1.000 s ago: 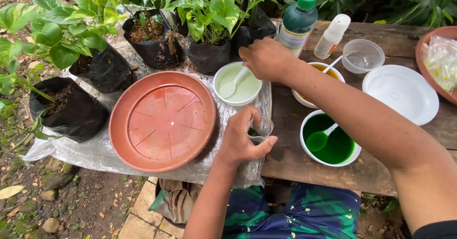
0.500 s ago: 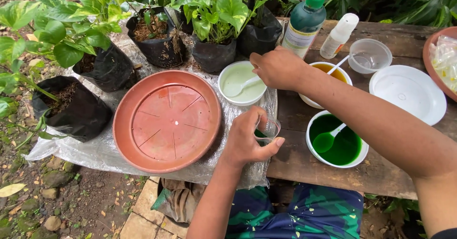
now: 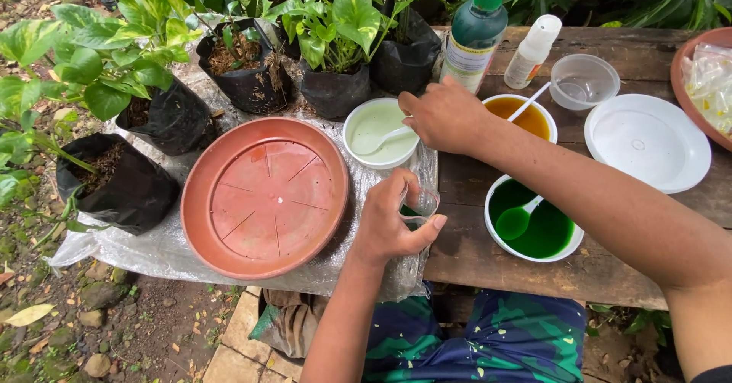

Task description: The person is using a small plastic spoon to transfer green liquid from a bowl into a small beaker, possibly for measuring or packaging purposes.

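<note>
The right hand (image 3: 444, 114) has slid from the orange bowl toward the pale-green bowl (image 3: 379, 131), fingers pinched on its white spoon (image 3: 381, 140); the left hand (image 3: 390, 223) wraps 1 small clear cup (image 3: 418, 204) on the wooden table (image 3: 473, 246).

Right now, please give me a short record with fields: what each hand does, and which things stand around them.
left hand: holds a small clear cup with a little green liquid, above the table edge
right hand: on the white spoon in the pale green bowl
other bowls: dark green liquid with green spoon; amber liquid
left of the bowls: terracotta saucer on plastic sheet
behind: potted plants, green bottle
</note>
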